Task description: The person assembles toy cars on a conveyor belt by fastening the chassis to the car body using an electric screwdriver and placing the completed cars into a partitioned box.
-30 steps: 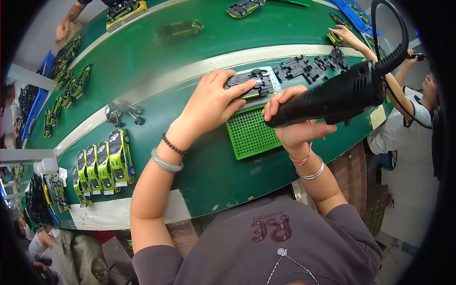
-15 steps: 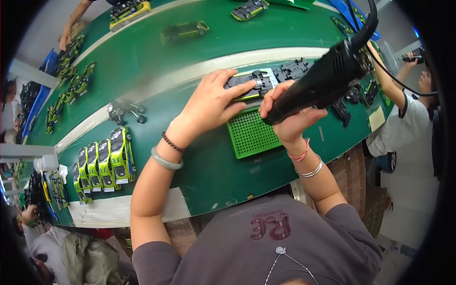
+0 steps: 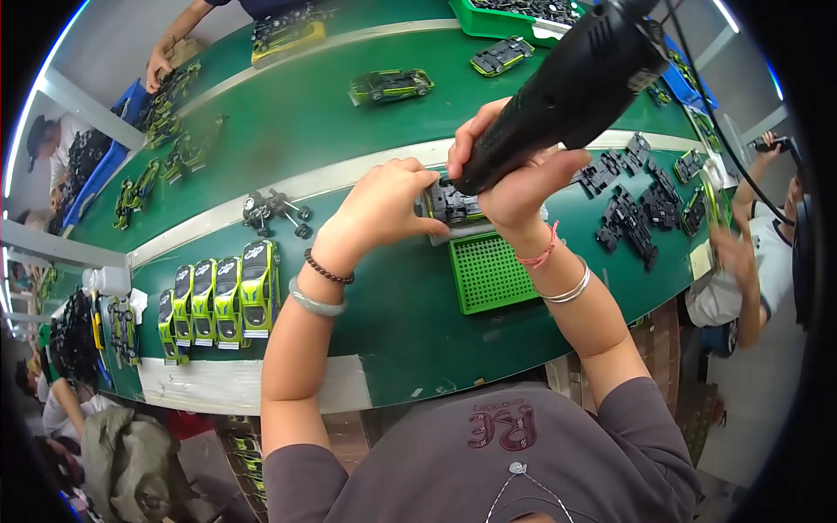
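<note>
Toy car (image 3: 457, 207), belly up near twelve o'clock, is pinched by the left hand (image 3: 377, 207) while the right hand (image 3: 516, 193) grips a black power tool (image 3: 562, 91) over it, maybe for screwing, which calls for steady holding, with a green tray (image 3: 493, 272) at five o'clock.

From the person's head, a wide fisheye view looks down and forward over the shirt (image 3: 436, 444), near the left hand (image 3: 382, 207) and right hand (image 3: 514, 199), with the tabletop (image 3: 392, 301) stretching away beyond them.

Gap between left forearm (image 3: 295, 357) and basket (image 3: 493, 275)
</note>
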Demonstrator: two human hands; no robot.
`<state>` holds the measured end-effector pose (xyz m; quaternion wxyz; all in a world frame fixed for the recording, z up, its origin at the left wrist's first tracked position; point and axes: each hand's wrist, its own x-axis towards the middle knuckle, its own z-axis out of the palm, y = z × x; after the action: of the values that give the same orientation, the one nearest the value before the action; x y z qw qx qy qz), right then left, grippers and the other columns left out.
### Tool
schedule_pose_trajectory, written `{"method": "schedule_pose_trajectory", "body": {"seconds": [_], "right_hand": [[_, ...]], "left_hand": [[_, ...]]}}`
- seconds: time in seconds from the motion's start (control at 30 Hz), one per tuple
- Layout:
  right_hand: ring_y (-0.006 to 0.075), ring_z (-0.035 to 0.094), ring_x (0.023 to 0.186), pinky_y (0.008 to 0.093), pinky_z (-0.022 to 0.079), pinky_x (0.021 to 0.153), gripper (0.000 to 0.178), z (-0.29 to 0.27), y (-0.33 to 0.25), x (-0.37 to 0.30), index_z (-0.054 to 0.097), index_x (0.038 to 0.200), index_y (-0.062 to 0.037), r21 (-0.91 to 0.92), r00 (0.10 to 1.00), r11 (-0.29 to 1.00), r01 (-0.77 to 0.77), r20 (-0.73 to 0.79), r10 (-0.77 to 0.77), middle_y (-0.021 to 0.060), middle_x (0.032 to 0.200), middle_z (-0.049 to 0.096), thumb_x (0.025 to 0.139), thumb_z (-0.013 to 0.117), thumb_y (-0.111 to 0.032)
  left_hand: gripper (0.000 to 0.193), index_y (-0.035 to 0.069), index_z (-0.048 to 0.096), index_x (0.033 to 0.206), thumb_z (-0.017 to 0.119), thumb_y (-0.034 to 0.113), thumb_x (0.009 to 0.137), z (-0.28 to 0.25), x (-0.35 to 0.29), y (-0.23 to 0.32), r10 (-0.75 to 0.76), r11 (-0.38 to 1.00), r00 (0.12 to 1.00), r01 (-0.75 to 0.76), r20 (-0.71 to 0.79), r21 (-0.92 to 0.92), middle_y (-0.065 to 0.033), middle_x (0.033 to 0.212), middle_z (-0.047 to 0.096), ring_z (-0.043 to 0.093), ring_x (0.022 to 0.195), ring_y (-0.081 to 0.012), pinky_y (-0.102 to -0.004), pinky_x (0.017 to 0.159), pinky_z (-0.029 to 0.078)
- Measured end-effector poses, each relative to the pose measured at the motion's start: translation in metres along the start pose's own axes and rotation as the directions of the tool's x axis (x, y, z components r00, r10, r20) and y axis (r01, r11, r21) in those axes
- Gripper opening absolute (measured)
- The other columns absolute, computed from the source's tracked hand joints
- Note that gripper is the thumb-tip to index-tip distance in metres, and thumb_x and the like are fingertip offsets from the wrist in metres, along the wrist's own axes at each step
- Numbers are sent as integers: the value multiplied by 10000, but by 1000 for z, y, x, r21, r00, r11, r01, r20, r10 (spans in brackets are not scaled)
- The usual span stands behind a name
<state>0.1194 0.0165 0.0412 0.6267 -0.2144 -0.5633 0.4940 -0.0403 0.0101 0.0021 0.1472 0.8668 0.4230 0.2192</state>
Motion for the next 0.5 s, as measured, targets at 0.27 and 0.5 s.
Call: {"method": "schedule_pose_trajectory", "body": {"seconds": [0.27, 0.5], "right_hand": [[196, 527, 490, 282, 441, 467, 1009, 8, 17, -2, 489, 832, 6, 21, 999, 999, -27, 27, 26, 102, 579, 518, 604, 207, -935], [190, 529, 503, 279, 443, 472, 1004, 7, 21, -1, 482, 826, 6, 29, 999, 999, -12, 39, 11, 104, 590, 518, 602, 211, -934]], "left_hand": [[534, 29, 646, 982, 817, 331, 576, 2, -2, -6, 0, 996, 1000, 0, 6, -88, -125, 890, 605, 583, 881, -300, -389, 781, 483], [531, 46, 650, 981, 822, 331, 567, 2, -1, -7, -5, 996, 1000, 6, 8, -94, -120, 875, 606, 583, 873, -298, -393, 784, 483]]}}
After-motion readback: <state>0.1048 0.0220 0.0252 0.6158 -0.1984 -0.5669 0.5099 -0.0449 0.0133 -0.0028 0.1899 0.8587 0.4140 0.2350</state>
